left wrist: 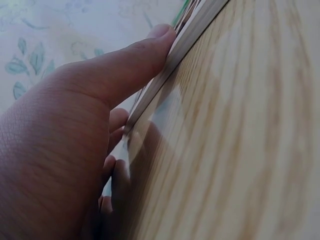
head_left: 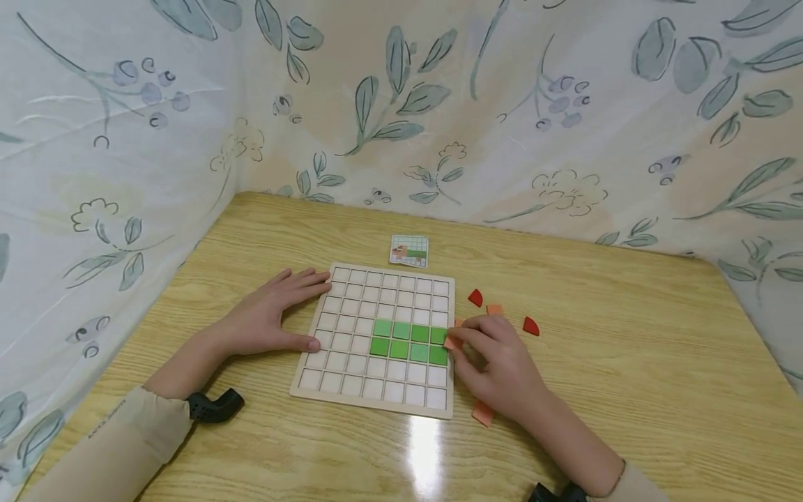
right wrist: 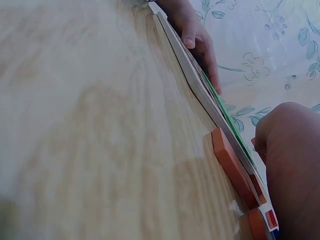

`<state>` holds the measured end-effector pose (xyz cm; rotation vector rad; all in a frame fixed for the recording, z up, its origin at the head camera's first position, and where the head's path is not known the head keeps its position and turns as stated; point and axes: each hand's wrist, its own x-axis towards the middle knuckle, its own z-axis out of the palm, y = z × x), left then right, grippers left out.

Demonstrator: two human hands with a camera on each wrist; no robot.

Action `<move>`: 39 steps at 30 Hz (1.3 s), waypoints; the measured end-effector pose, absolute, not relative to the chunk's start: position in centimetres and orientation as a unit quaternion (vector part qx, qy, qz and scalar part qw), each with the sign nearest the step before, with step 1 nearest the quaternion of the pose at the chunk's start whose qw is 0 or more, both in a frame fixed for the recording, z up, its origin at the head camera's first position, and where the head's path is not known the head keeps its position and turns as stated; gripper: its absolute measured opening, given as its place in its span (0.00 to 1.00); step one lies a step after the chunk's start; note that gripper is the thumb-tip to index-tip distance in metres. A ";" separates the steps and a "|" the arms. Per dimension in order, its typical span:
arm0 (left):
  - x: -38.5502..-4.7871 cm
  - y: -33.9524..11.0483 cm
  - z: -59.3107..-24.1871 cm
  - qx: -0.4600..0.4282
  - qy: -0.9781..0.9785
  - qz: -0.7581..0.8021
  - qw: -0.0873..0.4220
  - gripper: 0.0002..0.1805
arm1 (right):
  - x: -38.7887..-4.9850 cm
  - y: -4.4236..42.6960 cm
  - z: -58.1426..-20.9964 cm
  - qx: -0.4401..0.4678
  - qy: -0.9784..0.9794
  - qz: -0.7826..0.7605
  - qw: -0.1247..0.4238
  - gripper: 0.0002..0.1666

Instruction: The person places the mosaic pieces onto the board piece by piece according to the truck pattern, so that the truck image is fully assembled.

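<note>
A pale square grid board (head_left: 336, 361) lies on the wooden table, with two rows of light and dark green square tiles (head_left: 399, 348) at its right-hand middle. My left hand (head_left: 263, 314) rests at the board's left edge, fingers extended and thumb on the rim. That thumb also shows against the board's edge in the left wrist view. Between thumb and fingertips, my right hand (head_left: 502, 362) pinches a small orange tile (head_left: 452, 342) by the board's right edge, beside the green rows. More orange pieces lie around this hand, partly covered by it.
Behind the board lies a small picture card (head_left: 409, 251) with a coloured grid pattern. Two red quarter-round pieces (head_left: 475, 298) and an orange tile (head_left: 494, 309) are right of the board. Another orange piece (head_left: 482, 413) lies nearer. Floral cloth (head_left: 401, 104) surrounds the table.
</note>
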<state>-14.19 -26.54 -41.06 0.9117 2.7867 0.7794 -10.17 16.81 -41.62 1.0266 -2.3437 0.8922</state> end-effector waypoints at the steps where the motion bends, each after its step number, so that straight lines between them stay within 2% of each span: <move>1: -14.2 -26.6 -41.1 0.300 0.917 0.257 0.054 0.59 | -10.2 16.8 -41.6 0.370 -0.844 0.322 0.215 0.12; 14: -14.2 -26.6 -41.0 0.300 0.919 0.252 0.051 0.59 | -10.4 14.0 -41.2 0.405 -0.835 0.296 0.224 0.10; 39: -14.2 -26.3 -40.8 0.301 0.919 0.251 0.052 0.59 | -11.0 7.1 -40.6 0.459 -0.826 0.271 0.185 0.06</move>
